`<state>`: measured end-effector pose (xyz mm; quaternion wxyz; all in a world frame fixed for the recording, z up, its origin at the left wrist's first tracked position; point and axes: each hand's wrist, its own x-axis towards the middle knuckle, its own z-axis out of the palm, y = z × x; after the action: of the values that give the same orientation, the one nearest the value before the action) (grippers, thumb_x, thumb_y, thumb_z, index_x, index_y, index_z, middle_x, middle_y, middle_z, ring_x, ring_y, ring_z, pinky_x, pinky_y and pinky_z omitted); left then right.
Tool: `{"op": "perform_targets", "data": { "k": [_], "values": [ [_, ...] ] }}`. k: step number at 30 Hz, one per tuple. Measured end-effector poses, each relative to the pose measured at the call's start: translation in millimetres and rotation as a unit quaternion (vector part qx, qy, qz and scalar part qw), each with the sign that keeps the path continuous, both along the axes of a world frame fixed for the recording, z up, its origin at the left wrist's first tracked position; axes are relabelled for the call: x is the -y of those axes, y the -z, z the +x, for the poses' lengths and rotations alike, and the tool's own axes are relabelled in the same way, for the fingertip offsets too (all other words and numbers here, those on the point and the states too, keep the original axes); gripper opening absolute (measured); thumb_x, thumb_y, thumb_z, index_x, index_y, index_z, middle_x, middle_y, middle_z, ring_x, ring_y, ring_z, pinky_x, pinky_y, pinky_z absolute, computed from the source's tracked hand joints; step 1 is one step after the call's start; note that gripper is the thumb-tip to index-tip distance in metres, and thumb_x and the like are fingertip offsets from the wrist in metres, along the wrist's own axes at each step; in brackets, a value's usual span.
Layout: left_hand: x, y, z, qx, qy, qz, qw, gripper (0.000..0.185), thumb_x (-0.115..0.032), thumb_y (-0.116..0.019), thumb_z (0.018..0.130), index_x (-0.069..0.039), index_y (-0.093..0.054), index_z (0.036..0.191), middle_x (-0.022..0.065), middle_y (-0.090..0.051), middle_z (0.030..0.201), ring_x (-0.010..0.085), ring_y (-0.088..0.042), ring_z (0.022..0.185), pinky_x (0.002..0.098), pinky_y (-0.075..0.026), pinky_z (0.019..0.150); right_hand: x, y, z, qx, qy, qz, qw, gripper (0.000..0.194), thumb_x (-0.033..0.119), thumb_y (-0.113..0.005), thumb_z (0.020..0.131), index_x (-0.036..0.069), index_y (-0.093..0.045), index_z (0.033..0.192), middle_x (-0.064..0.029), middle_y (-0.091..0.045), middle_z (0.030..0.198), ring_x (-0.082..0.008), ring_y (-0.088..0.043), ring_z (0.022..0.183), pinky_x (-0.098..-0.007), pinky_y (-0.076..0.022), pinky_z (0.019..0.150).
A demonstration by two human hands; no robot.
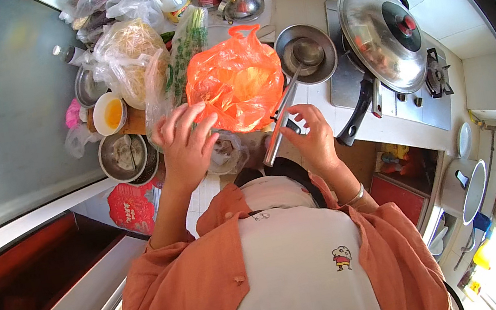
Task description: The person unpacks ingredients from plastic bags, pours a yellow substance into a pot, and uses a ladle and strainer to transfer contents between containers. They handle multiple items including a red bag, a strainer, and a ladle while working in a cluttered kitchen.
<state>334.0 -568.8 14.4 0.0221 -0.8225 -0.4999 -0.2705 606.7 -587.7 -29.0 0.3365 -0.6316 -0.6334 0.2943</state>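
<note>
An orange plastic bag (237, 79) sits in front of me with its mouth loosely gathered; its contents are hard to make out. My left hand (186, 147) is by the bag's lower left side, fingers spread, with no object visible in it. Past the bag's right edge, my right hand (314, 138) hovers with its fingers loosely curved and apart. Close to its fingertips runs the long handle of a metal ladle (308, 52), whose bowl rests in a metal basin (284, 43). A clear plastic bag of green vegetables (187, 53) lies left of the orange bag.
At right, a lidded wok (382, 38) stands on the gas stove (356, 76), its black handle jutting towards me. Bowls at left include one with yellow liquid (108, 115) and a metal one with a spoon (123, 159). A metal kettle (244, 1) and bottles stand behind.
</note>
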Motion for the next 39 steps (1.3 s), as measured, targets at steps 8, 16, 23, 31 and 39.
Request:
{"op": "perform_targets", "data": {
  "k": [8,16,23,31,39],
  "values": [
    [-14.8,11.5,-1.5,-0.048,0.038,0.031,0.998,0.028,-0.019,-0.076,0.071,-0.022,-0.068,0.098,-0.0051,-0.061,0.115,0.0195,-0.050,0.119,0.0483,-0.032,0.099,-22.8,9.6,-14.0,0.152,-0.132,0.180,0.963,0.049,0.021,-0.081,0.063,0.016,-0.067,0.110,-0.0060,-0.058,0.109,-0.0269,-0.056,0.098,-0.0394,-0.0444,0.079],
    [-22.8,8.3,-4.0,-0.017,0.052,0.000,0.999,0.016,-0.013,-0.070,0.075,-0.019,-0.066,0.090,-0.0057,-0.062,0.100,0.0175,-0.056,0.111,0.0473,-0.029,0.100,-58.6,24.4,-20.2,0.179,-0.193,0.212,0.941,0.044,0.022,-0.079,0.067,0.019,-0.069,0.110,-0.0033,-0.060,0.119,-0.0268,-0.055,0.103,-0.0404,-0.0457,0.084],
    [-24.6,14.2,-12.4,0.004,0.057,-0.010,0.998,0.021,-0.009,-0.067,0.074,-0.018,-0.065,0.093,-0.0031,-0.063,0.105,0.0178,-0.058,0.108,0.0459,-0.026,0.101,-75.1,18.8,-30.7,0.192,-0.240,0.186,0.933,0.044,0.024,-0.078,0.069,0.022,-0.070,0.112,-0.0006,-0.061,0.121,-0.0252,-0.054,0.107,-0.0409,-0.0444,0.090],
    [-26.5,19.1,-22.4,0.023,0.030,-0.006,0.999,0.023,-0.010,-0.066,0.075,-0.021,-0.065,0.095,-0.0017,-0.061,0.116,0.0218,-0.057,0.111,0.0474,-0.026,0.102,-78.8,27.4,-30.6,0.236,-0.332,0.135,0.903,0.021,0.026,-0.073,0.076,0.017,-0.072,0.096,0.0018,-0.066,0.106,-0.0226,-0.052,0.109,-0.0405,-0.0382,0.098],
    [-35.4,4.7,-28.6,-0.057,0.062,0.007,0.996,0.020,-0.016,-0.065,0.074,-0.024,-0.067,0.092,-0.0047,-0.062,0.111,0.0174,-0.054,0.115,0.0488,-0.025,0.102,-75.5,-18.3,8.9,0.220,-0.301,0.176,0.911,0.009,0.016,-0.070,0.074,0.016,-0.069,0.083,0.0031,-0.062,0.075,-0.0191,-0.056,0.094,-0.0378,-0.0382,0.097]
  ]
}}
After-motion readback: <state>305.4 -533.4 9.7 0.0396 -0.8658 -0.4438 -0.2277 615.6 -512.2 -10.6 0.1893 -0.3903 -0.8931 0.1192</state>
